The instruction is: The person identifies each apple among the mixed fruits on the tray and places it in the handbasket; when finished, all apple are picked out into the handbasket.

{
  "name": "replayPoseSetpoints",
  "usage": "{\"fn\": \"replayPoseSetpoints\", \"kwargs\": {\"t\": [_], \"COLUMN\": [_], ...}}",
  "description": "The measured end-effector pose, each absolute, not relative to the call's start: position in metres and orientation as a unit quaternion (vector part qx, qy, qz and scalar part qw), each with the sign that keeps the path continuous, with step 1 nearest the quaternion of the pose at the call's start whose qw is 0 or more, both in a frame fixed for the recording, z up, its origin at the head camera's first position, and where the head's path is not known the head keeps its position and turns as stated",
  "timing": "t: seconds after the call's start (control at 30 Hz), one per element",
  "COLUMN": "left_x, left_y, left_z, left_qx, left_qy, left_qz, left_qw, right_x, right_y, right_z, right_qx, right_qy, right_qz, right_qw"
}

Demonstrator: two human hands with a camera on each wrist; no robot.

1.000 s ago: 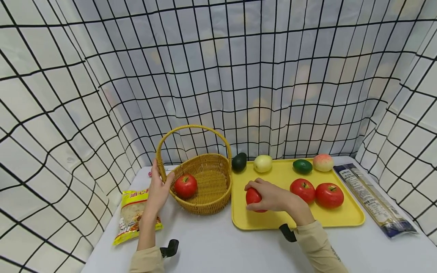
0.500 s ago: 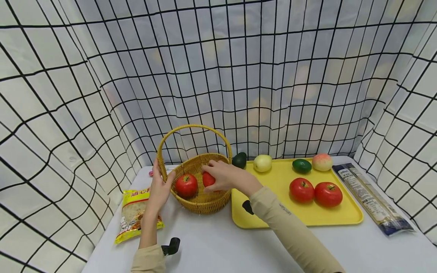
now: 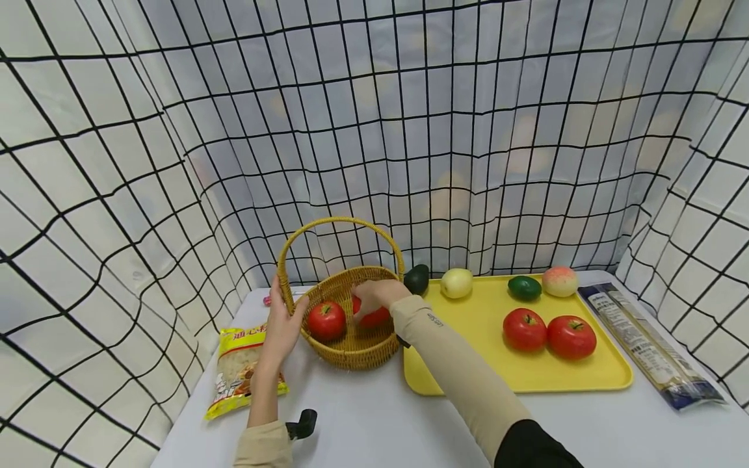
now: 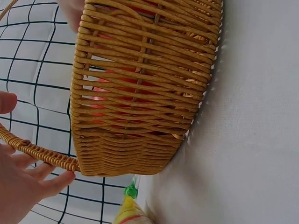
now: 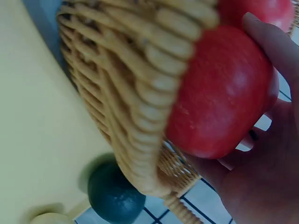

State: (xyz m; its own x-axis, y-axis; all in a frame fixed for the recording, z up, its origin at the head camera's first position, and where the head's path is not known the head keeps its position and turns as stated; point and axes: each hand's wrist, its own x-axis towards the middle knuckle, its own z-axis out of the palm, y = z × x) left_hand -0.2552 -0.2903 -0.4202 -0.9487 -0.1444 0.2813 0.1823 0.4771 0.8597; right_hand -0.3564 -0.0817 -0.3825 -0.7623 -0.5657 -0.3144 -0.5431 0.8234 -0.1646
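The woven basket [image 3: 345, 359] stands on the white table with an apple [image 3: 327, 321] at the left of its inside. My left hand [image 3: 285, 325] is at the left foot of the basket's handle; in the left wrist view its fairly straight fingers [image 4: 46, 179] touch the handle [image 4: 39, 153], the thumb standing apart. Inside the basket's right half, my right hand [image 3: 377, 296] grips a second red apple [image 3: 374, 318]. The right wrist view has this apple [image 5: 224, 93] close inside the rim, thumb on one side and fingers on the other, near the first apple [image 5: 261, 11].
Right of the basket lies a yellow tray [image 3: 468, 377] with two apples [image 3: 547, 335], a pale yellow-green fruit [image 3: 456, 283], a dark green fruit [image 3: 524, 288] and a peach [image 3: 560, 281]. An avocado [image 3: 417, 279] sits between basket and tray. Packets [image 3: 240, 370] [image 3: 649, 344] flank both.
My right hand has carried the apple from the tray's left part leftward over the rim and down into the basket. The left hand keeps its place at the handle.
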Motion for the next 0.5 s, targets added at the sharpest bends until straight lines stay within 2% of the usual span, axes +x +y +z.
{"fn": "replayPoseSetpoints", "kwargs": {"t": [0.5], "left_x": [-0.257], "left_y": [-0.290], "left_z": [-0.422], "left_qx": [-0.008], "left_qy": [-0.846], "left_qz": [-0.507], "left_qw": [0.164], "right_x": [-0.365], "right_y": [-0.070], "right_z": [-0.388], "right_qx": [-0.273], "right_qy": [0.937], "right_qz": [-0.050], "right_qw": [0.211]}}
